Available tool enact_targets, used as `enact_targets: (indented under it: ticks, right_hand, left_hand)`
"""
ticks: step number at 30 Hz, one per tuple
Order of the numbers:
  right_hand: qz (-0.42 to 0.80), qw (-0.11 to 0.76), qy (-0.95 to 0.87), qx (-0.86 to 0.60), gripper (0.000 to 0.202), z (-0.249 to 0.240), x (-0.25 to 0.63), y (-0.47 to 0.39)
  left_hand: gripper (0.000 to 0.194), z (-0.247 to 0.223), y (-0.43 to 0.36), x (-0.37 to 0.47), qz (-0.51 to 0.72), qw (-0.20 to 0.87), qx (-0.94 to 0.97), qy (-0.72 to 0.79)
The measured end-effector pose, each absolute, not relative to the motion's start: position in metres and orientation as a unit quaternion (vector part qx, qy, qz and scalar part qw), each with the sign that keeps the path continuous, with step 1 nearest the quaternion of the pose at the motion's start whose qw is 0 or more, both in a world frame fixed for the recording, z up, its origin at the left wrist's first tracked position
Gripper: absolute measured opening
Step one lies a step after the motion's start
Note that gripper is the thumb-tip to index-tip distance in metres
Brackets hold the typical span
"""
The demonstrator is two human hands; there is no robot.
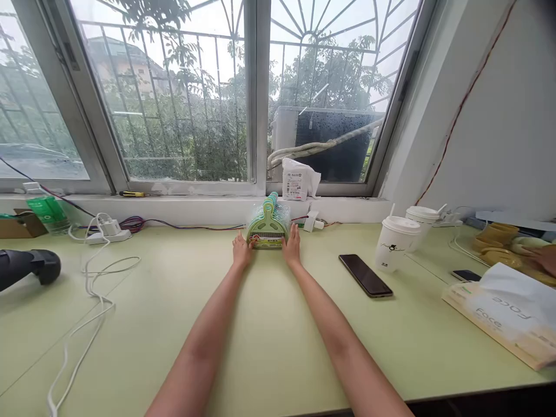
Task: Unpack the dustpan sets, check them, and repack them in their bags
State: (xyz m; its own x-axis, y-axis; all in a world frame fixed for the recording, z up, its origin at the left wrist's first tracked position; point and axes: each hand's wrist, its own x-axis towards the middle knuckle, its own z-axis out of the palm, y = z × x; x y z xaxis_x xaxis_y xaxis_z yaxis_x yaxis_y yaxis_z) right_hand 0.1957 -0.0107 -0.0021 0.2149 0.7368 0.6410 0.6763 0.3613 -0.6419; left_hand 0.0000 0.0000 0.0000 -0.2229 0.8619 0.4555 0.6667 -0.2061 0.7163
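A packaged dustpan and brush set [268, 223], green and wrapped in clear plastic, stands upright at the back of the table against the low wall under the window. Further handles show behind its front one, as if several sets are stacked. My left hand [242, 250] is on its left side, thumb at the lower front corner. On the opposite side my right hand [291, 246] presses against it, with the thumb at the front and the fingers pointing up along the edge. The set is held between both hands. What lies behind it is mostly hidden.
On the right are a black phone [365, 275], white lidded cups [394, 243] and a tissue pack [499, 324]. White cables [93, 295], a power strip [108, 234], a green-labelled bottle [47, 211] and a black object [28, 268] lie left. A white paper bag [299, 179] sits on the sill.
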Motion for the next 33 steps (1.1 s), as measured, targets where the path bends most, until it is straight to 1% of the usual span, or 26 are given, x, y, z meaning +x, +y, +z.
enact_targets:
  ticks: [4, 8, 10, 12, 14, 17, 19, 21, 23, 25, 28, 33]
  right_hand:
    - [0.044, 0.558, -0.609, -0.562, 0.071, -0.001, 0.2, -0.009]
    - [0.069, 0.591, -0.566, -0.571, 0.072, -0.003, 0.206, -0.017]
    - [0.1, 0.594, -0.551, -0.577, 0.075, -0.006, 0.21, -0.023]
    - [0.144, 0.59, -0.536, -0.586, 0.075, -0.01, 0.215, -0.031]
    - [0.188, 0.587, -0.52, -0.592, 0.071, -0.015, 0.221, -0.039]
    - [0.234, 0.592, -0.502, -0.586, 0.066, -0.021, 0.235, -0.053]
    - [0.262, 0.597, -0.493, -0.576, 0.063, -0.024, 0.245, -0.065]
    - [0.293, 0.605, -0.478, -0.566, 0.062, -0.025, 0.254, -0.077]
    - [0.327, 0.62, -0.452, -0.551, 0.058, -0.024, 0.262, -0.09]
    - [0.359, 0.64, -0.427, -0.528, 0.053, -0.022, 0.267, -0.103]
    - [0.404, 0.651, -0.392, -0.51, 0.048, -0.018, 0.271, -0.117]
    - [0.423, 0.642, -0.389, -0.507, 0.044, -0.009, 0.273, -0.13]
  left_hand:
    - [0.074, 0.006, -0.007, 0.002, 0.518, 0.094, 0.591, 0.612]
    - [0.071, 0.013, -0.022, 0.002, 0.575, 0.04, 0.575, 0.58]
    - [0.071, 0.015, -0.033, 0.001, 0.597, 0.022, 0.568, 0.566]
    - [0.072, 0.014, -0.045, -0.001, 0.601, 0.028, 0.578, 0.551]
    - [0.073, 0.012, -0.056, -0.006, 0.592, 0.068, 0.596, 0.538]
    - [0.072, 0.008, -0.072, -0.02, 0.572, 0.198, 0.593, 0.531]
    - [0.071, 0.008, -0.083, -0.033, 0.568, 0.316, 0.543, 0.532]
    - [0.075, 0.01, -0.095, -0.049, 0.576, 0.422, 0.462, 0.526]
    - [0.081, 0.013, -0.109, -0.064, 0.593, 0.489, 0.397, 0.502]
    - [0.087, 0.015, -0.124, -0.076, 0.615, 0.526, 0.366, 0.459]
    - [0.095, 0.016, -0.144, -0.087, 0.658, 0.537, 0.337, 0.406]
    - [0.094, 0.017, -0.157, -0.085, 0.649, 0.548, 0.346, 0.399]
